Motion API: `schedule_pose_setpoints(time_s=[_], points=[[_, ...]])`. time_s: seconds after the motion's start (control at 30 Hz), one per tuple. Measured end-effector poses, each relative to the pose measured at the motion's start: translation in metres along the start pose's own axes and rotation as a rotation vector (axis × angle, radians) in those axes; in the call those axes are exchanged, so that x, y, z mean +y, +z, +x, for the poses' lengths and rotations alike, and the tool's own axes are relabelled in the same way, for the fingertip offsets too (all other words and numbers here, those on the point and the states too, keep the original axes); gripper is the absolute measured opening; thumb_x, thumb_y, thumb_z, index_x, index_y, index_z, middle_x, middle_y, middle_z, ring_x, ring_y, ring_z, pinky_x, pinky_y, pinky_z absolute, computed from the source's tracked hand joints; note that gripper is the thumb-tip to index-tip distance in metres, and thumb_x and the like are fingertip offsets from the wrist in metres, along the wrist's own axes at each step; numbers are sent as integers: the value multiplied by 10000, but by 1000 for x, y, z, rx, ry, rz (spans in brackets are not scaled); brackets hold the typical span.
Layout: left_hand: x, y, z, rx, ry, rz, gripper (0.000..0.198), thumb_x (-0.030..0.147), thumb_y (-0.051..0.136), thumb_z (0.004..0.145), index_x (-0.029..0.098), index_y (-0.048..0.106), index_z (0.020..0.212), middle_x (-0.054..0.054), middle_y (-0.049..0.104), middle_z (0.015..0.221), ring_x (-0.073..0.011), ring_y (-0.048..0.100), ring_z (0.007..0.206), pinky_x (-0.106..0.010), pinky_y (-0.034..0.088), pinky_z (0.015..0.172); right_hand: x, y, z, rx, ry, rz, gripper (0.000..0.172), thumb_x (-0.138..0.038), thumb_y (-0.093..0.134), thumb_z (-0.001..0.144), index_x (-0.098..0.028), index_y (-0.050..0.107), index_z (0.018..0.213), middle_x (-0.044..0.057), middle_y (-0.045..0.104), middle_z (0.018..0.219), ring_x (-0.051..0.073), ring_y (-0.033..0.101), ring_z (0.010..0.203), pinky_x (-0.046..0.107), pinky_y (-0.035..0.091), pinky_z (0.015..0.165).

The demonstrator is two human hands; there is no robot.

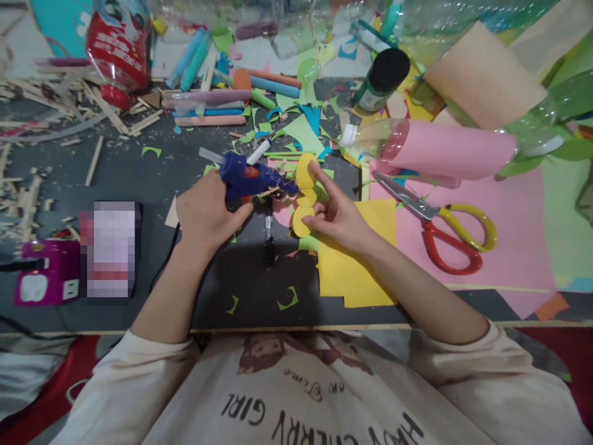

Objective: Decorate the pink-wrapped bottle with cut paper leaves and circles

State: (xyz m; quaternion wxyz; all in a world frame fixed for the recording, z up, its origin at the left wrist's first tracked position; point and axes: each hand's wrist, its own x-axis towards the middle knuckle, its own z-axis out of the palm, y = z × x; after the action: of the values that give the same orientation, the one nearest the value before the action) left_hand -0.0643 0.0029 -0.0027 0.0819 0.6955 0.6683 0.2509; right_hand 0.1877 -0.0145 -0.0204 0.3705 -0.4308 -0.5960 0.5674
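Note:
My left hand (204,207) is closed around the handle of a blue hot glue gun (245,176), a clear glue stick jutting from its back. The gun's nozzle points right and meets the edge of a yellow paper cutout (306,170) made of rounded lobes, or lies just over it; I cannot tell which. Between thumb and fingers, my right hand (340,216) grips that cutout from its right side. Beneath my right wrist lie yellow paper sheets (356,266). A dark-capped pen (269,238) rests below the gun.
Scissors (435,216) with red and yellow handles lie on pink paper (509,247) at right. A pink-wrapped bottle (454,145), a dark-capped jar (382,77), markers (208,102), paper scraps and a red-labelled bottle (118,49) crowd the back. A phone (113,247) and purple box (49,272) sit left.

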Motion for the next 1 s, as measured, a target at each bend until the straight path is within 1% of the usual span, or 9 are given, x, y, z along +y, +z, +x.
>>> schedule_pose_setpoints(time_s=[0.13, 0.2, 0.33, 0.4, 0.5, 0.63, 0.73, 0.9, 1.0], points=[[-3, -3, 0, 121, 8, -24, 412, 471, 764, 604, 266, 598, 921, -68, 682, 976, -315, 647, 1030, -391, 492, 841, 1, -1, 1, 22, -5, 3, 815, -454, 686, 790, -485, 265, 1487, -36, 107, 1658, 69, 439, 605, 269, 498, 533], [-3, -4, 0, 145, 3, -41, 411, 474, 766, 610, 276, 603, 930, -61, 684, 976, -314, 647, 1029, -405, 491, 846, 0, 0, 1, 26, 6, 2, 823, -456, 682, 789, -484, 255, 1492, -37, 121, 1657, 74, 445, 611, 275, 504, 544], [-1, -3, -2, 61, -2, -53, 431, 433, 759, 597, 241, 603, 950, -65, 676, 979, -320, 648, 1042, -397, 486, 852, -1, 1, 1, 39, 24, 1, 835, -449, 693, 774, -468, 269, 1493, -27, 142, 1654, 73, 417, 592, 274, 492, 530], [0, -2, -3, 5, -11, -38, 423, 397, 746, 594, 233, 603, 957, -75, 666, 982, -333, 638, 1058, -401, 483, 866, -2, 2, 1, 43, 24, 4, 835, -445, 698, 770, -466, 278, 1491, -29, 130, 1656, 71, 409, 588, 269, 483, 519], [2, -2, -3, -59, -26, -5, 394, 354, 728, 591, 222, 607, 942, -91, 653, 962, -355, 630, 1051, -419, 480, 871, -2, 1, 1, 37, 25, 8, 822, -455, 698, 770, -474, 291, 1484, -43, 95, 1661, 72, 431, 602, 266, 475, 505], [1, -3, -2, -49, -10, 17, 381, 331, 735, 581, 228, 613, 927, -73, 651, 929, -344, 637, 1023, -403, 482, 854, -1, 1, 1, 28, 24, 13, 820, -456, 693, 782, -482, 276, 1488, -44, 66, 1663, 69, 453, 605, 261, 463, 491], [0, -3, -2, -47, 1, 12, 366, 338, 729, 587, 231, 604, 914, -66, 646, 907, -334, 637, 1012, -389, 481, 836, -1, 1, 1, 29, 27, 24, 825, -456, 697, 782, -479, 274, 1490, -40, 51, 1664, 65, 444, 596, 260, 460, 491], [5, -5, 1, -101, -46, 57, 328, 367, 664, 630, 204, 573, 900, -116, 623, 923, -359, 629, 1004, -422, 479, 808, -2, 1, 1, 12, 28, 24, 847, -443, 698, 789, -472, 244, 1503, -19, 20, 1668, 57, 405, 589, 252, 458, 508], [7, -7, 2, -120, -63, 123, 319, 341, 651, 629, 201, 564, 901, -128, 619, 943, -342, 635, 1006, -407, 486, 797, -1, 0, 1, -10, 11, 7, 843, -438, 677, 815, -473, 205, 1513, -9, 18, 1669, 54, 404, 595, 245, 458, 520]])
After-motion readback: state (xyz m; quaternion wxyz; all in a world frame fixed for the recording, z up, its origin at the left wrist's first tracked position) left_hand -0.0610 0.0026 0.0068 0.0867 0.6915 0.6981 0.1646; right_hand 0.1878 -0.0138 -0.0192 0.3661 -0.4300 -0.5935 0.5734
